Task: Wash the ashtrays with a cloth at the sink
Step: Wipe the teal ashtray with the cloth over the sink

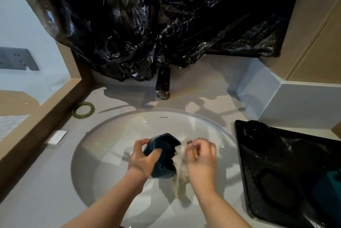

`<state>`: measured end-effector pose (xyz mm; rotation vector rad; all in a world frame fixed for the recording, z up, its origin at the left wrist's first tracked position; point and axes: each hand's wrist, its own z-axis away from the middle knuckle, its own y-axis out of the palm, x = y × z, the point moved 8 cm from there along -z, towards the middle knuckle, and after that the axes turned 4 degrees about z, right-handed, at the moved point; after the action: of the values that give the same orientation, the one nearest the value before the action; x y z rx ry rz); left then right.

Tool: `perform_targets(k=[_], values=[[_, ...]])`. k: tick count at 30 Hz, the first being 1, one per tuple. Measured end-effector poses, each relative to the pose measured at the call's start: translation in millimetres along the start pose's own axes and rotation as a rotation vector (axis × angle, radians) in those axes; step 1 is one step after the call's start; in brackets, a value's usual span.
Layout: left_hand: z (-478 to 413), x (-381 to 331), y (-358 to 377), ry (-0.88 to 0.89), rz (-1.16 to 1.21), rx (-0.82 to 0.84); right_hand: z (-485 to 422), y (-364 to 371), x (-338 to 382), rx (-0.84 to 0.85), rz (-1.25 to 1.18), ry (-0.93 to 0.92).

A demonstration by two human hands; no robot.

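**Teal ashtray and cloth meet over the basin**

Left hand [145, 157] first: its fingers [156, 153] are curled and spread round the rim of a dark teal, angular glazed ashtray [162, 154], thumb on one side, the rest wrapped over the edge, a firm grip. The ashtray is tipped on its side, its dark hollow facing across to the other hand. Right hand [201, 159]: fingers [195, 144] bunched together, pinching a pale, wet, crumpled cloth [181, 163] that presses against the ashtray's open face and trails down below the knuckles. The cloth is blurred, so its folds cannot be made out.

Directly beneath both sets of fingers lies the white oval ceramic sink [110, 144]; the ashtray is held above its bowl, not resting in it. Beyond the fingertips, at the far rim, stands a black glossy tap [163, 84], and above that hangs a big crumpled black plastic sheet [147, 25].

Out past the left fingers, on the grey countertop [36, 181], sits a small white flat packet [57, 136], and further off a green beaded ring [83, 110]. Out past the right fingers, just beside the basin, lies a black glossy rectangular tray [295, 146].
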<state>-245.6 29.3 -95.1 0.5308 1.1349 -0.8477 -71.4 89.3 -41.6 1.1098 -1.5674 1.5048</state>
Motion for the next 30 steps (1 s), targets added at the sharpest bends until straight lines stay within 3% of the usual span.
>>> perform_targets(k=[4, 6, 8, 12, 15, 21, 27, 28, 30], values=[[3.5, -0.5, 4.0, -0.058, 0.012, 0.024, 11.6, 32.0, 21.4, 0.288, 0.403, -0.302], [4.2, -2.6, 3.3, -0.045, -0.04, 0.047, 18.8, 41.8, 23.2, 0.249, 0.687, -0.474], [3.8, -6.9, -0.6, -0.04, -0.069, 0.044, 20.3, 38.1, 38.1, 0.209, 0.793, -0.541], [3.8, -16.9, -8.9, -0.014, -0.043, 0.021, 35.2, 60.7, 31.8, 0.619, 0.966, -0.678], [6.1, -19.1, -2.8, 0.046, -0.068, 0.06, 25.8, 63.9, 11.2, 0.652, 1.172, -0.677], [9.7, -18.5, 0.9, 0.094, -0.057, -0.001, 12.7, 73.6, 17.7, 0.536, 1.102, -0.615], [4.8, -14.3, -3.5, 0.074, -0.109, -0.006, 32.2, 69.9, 16.1, 0.739, 0.481, -0.099], [4.6, -15.6, -2.8, 0.08, -0.139, 0.013, 36.7, 68.5, 15.5, 0.758, 0.471, -0.127], [4.0, -18.0, -2.2, 0.09, -0.175, 0.048, 38.1, 67.3, 12.1, 0.769, 0.75, -0.435]])
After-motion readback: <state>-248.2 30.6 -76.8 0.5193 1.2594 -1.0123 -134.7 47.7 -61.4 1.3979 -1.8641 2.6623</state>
